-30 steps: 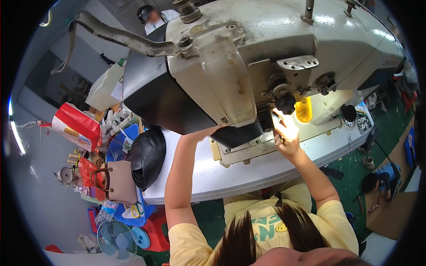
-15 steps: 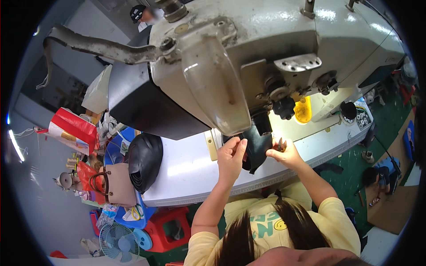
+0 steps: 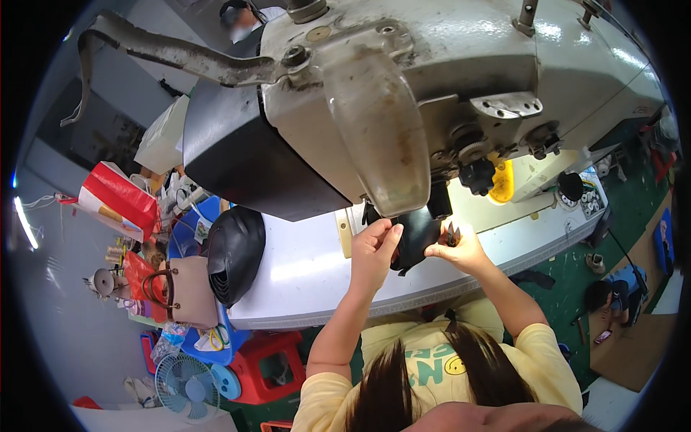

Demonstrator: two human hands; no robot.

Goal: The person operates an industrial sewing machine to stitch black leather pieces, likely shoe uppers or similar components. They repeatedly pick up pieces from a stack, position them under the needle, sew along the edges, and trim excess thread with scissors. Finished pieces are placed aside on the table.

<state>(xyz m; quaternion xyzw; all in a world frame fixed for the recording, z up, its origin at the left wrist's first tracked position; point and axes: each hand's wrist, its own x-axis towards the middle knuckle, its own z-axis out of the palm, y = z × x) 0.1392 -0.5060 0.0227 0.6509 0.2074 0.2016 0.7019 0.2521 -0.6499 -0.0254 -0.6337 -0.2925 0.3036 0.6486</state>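
Head view: I see black piece (image 3: 419, 239) between hands, long axis roughly fore-aft; left hand (image 3: 371, 252) pinches left edge, right hand (image 3: 465, 252) grips right edge plus pointed tool (image 3: 451, 234).

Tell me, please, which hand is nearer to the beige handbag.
Left: the left hand is right of the beige handbag, at the left edge of the black piece; the right hand is farther right, at the piece's right edge.

The piece (image 3: 419, 241) is black, the machine (image 3: 468, 54) off-white, the table (image 3: 288, 288) white, the stool (image 3: 248, 371) red. The shirt (image 3: 425, 338) is yellow with green print (image 3: 430, 371); the floor (image 3: 551, 309), dimly seen, looks green.
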